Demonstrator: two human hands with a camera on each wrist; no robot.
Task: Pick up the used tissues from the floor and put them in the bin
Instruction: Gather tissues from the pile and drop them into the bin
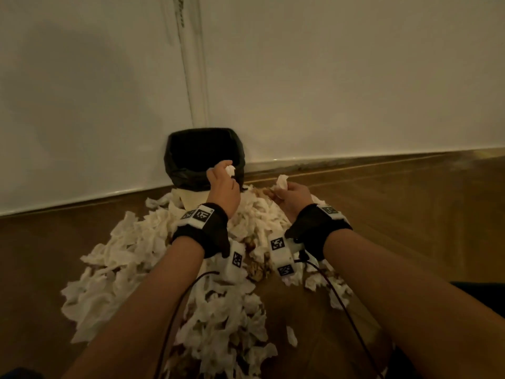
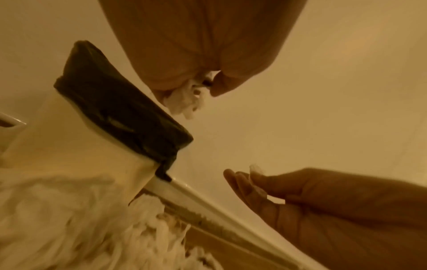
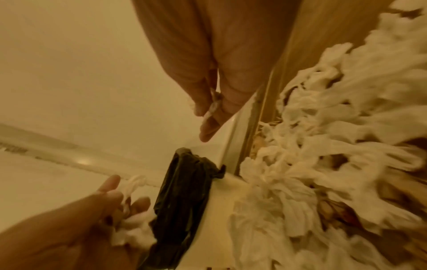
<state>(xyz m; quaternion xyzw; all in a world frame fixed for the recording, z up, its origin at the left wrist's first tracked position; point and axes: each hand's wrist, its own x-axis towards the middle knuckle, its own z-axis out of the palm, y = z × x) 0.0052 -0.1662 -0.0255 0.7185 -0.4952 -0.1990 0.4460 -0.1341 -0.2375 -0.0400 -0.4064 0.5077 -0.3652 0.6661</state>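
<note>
A cream bin [image 1: 191, 199] lined with a black bag [image 1: 188, 151] stands against the wall. My left hand [image 1: 222, 184] is over the bin's right rim and grips a crumpled white tissue [image 1: 231, 169], which in the left wrist view [image 2: 184, 98] hangs out between thumb and fingers. To the right of the bin my right hand [image 1: 293, 196] pinches another tissue [image 1: 282, 183], seen as a thin strip [image 3: 213, 106] between its fingers in the right wrist view. A big heap of used tissues [image 1: 153, 258] covers the wooden floor in front of the bin.
The white wall [image 1: 341, 77] and its skirting board [image 1: 355, 158] run right behind the bin. Bare wooden floor [image 1: 423, 214] lies to the right and left of the heap. Black cables [image 1: 175, 310] trail from both wrist straps over the tissues.
</note>
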